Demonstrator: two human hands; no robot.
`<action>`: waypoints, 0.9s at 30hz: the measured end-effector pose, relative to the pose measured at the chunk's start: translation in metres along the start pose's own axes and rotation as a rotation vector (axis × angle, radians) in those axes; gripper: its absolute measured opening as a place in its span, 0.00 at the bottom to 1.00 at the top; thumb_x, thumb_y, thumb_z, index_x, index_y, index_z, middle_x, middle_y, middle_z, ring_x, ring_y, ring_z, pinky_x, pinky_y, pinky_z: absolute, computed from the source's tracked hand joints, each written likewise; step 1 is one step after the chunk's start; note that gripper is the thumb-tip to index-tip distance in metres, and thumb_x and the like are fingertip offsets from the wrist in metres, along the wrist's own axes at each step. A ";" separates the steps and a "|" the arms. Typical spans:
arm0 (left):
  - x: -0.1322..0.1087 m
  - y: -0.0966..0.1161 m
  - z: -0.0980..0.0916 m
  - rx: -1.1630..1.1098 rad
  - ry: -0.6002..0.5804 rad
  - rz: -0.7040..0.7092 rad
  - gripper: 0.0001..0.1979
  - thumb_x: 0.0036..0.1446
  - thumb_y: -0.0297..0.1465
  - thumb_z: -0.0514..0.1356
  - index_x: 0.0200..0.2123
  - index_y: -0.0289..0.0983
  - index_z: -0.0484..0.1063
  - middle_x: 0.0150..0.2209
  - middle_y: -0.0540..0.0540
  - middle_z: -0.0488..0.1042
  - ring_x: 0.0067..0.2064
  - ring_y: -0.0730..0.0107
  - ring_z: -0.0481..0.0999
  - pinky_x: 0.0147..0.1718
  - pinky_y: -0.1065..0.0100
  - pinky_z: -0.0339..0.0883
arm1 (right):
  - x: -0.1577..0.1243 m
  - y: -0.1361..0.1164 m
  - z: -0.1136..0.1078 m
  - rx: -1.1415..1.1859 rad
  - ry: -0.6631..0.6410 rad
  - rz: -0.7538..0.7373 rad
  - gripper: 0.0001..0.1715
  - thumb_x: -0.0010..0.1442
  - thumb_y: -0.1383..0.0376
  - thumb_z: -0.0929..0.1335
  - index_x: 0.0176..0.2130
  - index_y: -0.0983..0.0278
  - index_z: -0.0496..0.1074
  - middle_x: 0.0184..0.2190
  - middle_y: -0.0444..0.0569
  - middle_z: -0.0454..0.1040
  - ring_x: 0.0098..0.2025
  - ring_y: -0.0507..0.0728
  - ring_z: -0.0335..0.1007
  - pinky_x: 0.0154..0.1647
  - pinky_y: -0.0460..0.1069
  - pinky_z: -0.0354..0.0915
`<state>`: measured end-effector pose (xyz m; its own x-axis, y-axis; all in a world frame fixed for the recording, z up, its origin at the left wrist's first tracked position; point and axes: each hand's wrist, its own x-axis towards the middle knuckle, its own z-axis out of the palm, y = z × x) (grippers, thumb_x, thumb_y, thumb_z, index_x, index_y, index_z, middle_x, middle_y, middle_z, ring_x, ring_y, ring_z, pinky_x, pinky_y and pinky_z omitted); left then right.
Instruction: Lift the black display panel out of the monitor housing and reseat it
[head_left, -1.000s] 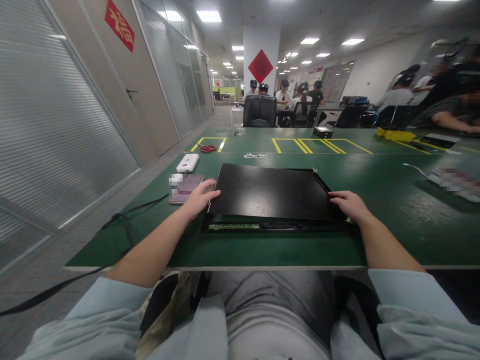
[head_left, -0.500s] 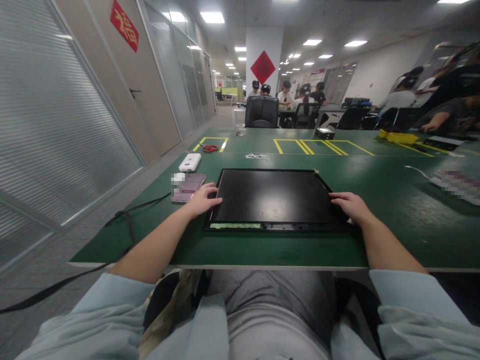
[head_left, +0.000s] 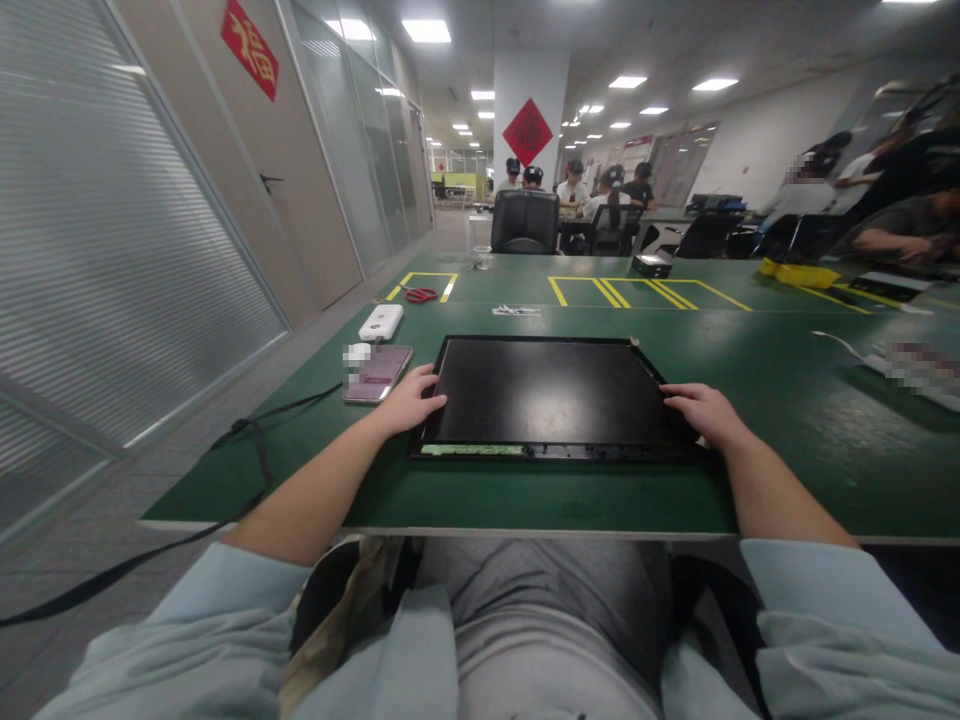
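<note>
A black flat screen panel lies flat in its dark frame on the green table in front of me. A thin green circuit strip shows along the frame's near edge. My left hand grips the panel's left edge, thumb on top and fingers curled at the side. My right hand holds the right edge, fingers laid over the rim. Both forearms reach in from the table's near edge.
A phone and a white device lie left of the panel, and red scissors lie farther back. A black cable hangs off the table's left side. A black chair, a small black box, a yellow tray and other seated people are beyond.
The panel's near edge was raised above the frame a second ago. It has come down and now sits flat in the frame, both hands still at its sides.
</note>
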<state>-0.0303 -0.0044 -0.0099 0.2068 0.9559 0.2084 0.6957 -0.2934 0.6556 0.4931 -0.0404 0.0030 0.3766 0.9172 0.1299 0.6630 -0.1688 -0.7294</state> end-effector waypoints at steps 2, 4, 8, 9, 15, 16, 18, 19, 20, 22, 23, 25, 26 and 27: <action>0.000 0.001 0.000 0.009 -0.004 0.008 0.29 0.50 0.50 0.68 0.50 0.37 0.82 0.69 0.35 0.68 0.72 0.36 0.63 0.72 0.47 0.54 | 0.000 0.000 0.000 -0.003 0.004 -0.004 0.11 0.45 0.67 0.72 0.31 0.57 0.84 0.40 0.51 0.86 0.51 0.67 0.80 0.57 0.60 0.72; -0.001 0.002 0.000 0.018 -0.009 0.013 0.29 0.51 0.50 0.68 0.50 0.38 0.82 0.69 0.35 0.68 0.72 0.36 0.62 0.72 0.46 0.53 | 0.000 0.001 0.000 0.000 0.005 -0.006 0.11 0.45 0.66 0.72 0.31 0.57 0.84 0.39 0.51 0.86 0.51 0.67 0.80 0.56 0.60 0.72; -0.003 0.005 0.001 0.034 -0.017 0.021 0.32 0.52 0.49 0.68 0.55 0.35 0.80 0.71 0.31 0.65 0.73 0.35 0.60 0.73 0.46 0.51 | -0.001 0.000 0.000 0.005 0.003 0.003 0.13 0.45 0.66 0.72 0.33 0.58 0.85 0.39 0.51 0.85 0.50 0.67 0.81 0.55 0.60 0.73; -0.003 0.006 0.002 0.037 -0.018 0.023 0.33 0.52 0.49 0.67 0.56 0.35 0.79 0.71 0.31 0.64 0.73 0.36 0.60 0.73 0.46 0.51 | -0.001 -0.001 0.000 0.002 -0.001 0.011 0.13 0.46 0.66 0.72 0.33 0.58 0.85 0.39 0.51 0.85 0.49 0.67 0.81 0.55 0.60 0.73; -0.006 0.010 0.004 0.047 -0.024 0.038 0.39 0.53 0.51 0.66 0.61 0.33 0.75 0.73 0.29 0.60 0.74 0.36 0.59 0.73 0.45 0.50 | -0.004 -0.006 0.000 -0.009 0.008 0.050 0.11 0.47 0.67 0.72 0.32 0.59 0.84 0.41 0.53 0.85 0.50 0.67 0.80 0.56 0.59 0.71; -0.006 0.011 0.004 0.048 -0.026 0.042 0.40 0.53 0.52 0.66 0.62 0.33 0.75 0.72 0.28 0.60 0.74 0.35 0.59 0.72 0.45 0.50 | -0.005 -0.006 0.000 -0.005 0.010 0.052 0.11 0.47 0.67 0.72 0.32 0.59 0.84 0.41 0.52 0.85 0.50 0.67 0.80 0.56 0.59 0.72; -0.007 0.012 0.003 0.048 -0.031 0.052 0.41 0.52 0.54 0.67 0.62 0.35 0.74 0.72 0.29 0.60 0.74 0.35 0.59 0.72 0.43 0.50 | -0.005 -0.006 0.000 0.004 0.009 0.052 0.10 0.46 0.67 0.72 0.31 0.58 0.84 0.40 0.52 0.85 0.49 0.67 0.80 0.55 0.59 0.72; -0.008 0.013 0.002 0.048 -0.034 0.058 0.41 0.52 0.54 0.68 0.63 0.36 0.74 0.73 0.30 0.60 0.74 0.34 0.59 0.72 0.42 0.50 | -0.004 -0.005 0.000 0.008 0.011 0.047 0.10 0.46 0.67 0.72 0.31 0.58 0.83 0.39 0.52 0.85 0.49 0.67 0.80 0.55 0.59 0.72; -0.009 0.015 0.002 0.049 -0.038 0.063 0.42 0.51 0.55 0.69 0.63 0.37 0.74 0.73 0.31 0.60 0.74 0.34 0.58 0.72 0.42 0.50 | -0.004 -0.004 0.000 0.011 0.014 0.038 0.09 0.46 0.67 0.72 0.30 0.57 0.83 0.39 0.51 0.85 0.50 0.67 0.80 0.55 0.60 0.72; -0.012 0.019 0.000 0.052 -0.052 0.090 0.42 0.48 0.54 0.71 0.64 0.41 0.74 0.74 0.33 0.58 0.75 0.33 0.56 0.72 0.40 0.48 | -0.003 -0.002 0.001 0.012 0.025 0.021 0.10 0.46 0.67 0.72 0.30 0.57 0.83 0.39 0.51 0.85 0.51 0.68 0.80 0.56 0.60 0.72; -0.013 0.022 -0.001 0.053 -0.066 0.119 0.42 0.47 0.53 0.73 0.63 0.42 0.75 0.75 0.34 0.57 0.75 0.33 0.54 0.72 0.40 0.47 | -0.003 -0.001 0.001 0.009 0.028 0.017 0.10 0.46 0.66 0.72 0.31 0.57 0.84 0.40 0.51 0.85 0.51 0.68 0.80 0.56 0.60 0.72; -0.016 0.027 -0.002 0.046 -0.113 0.205 0.40 0.46 0.52 0.74 0.62 0.45 0.77 0.76 0.36 0.56 0.75 0.34 0.53 0.72 0.40 0.46 | -0.001 0.001 0.001 0.002 0.031 0.014 0.11 0.46 0.66 0.72 0.31 0.57 0.84 0.40 0.51 0.85 0.51 0.68 0.80 0.56 0.60 0.72; -0.017 0.030 -0.003 0.035 -0.145 0.250 0.38 0.46 0.51 0.75 0.60 0.46 0.79 0.76 0.37 0.57 0.75 0.35 0.54 0.72 0.40 0.46 | -0.001 0.003 0.002 -0.001 0.032 0.010 0.11 0.46 0.65 0.72 0.32 0.57 0.84 0.40 0.51 0.85 0.50 0.68 0.80 0.56 0.61 0.72; -0.018 0.032 -0.003 0.020 -0.179 0.288 0.35 0.46 0.51 0.75 0.58 0.47 0.81 0.75 0.39 0.58 0.75 0.36 0.55 0.72 0.40 0.47 | 0.000 0.004 0.002 -0.001 0.033 0.004 0.11 0.46 0.65 0.72 0.32 0.56 0.85 0.40 0.51 0.86 0.50 0.68 0.80 0.56 0.61 0.72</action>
<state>-0.0137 -0.0311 0.0102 0.5131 0.8209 0.2507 0.6045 -0.5530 0.5734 0.4944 -0.0404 -0.0008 0.4004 0.9041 0.1495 0.6624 -0.1728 -0.7289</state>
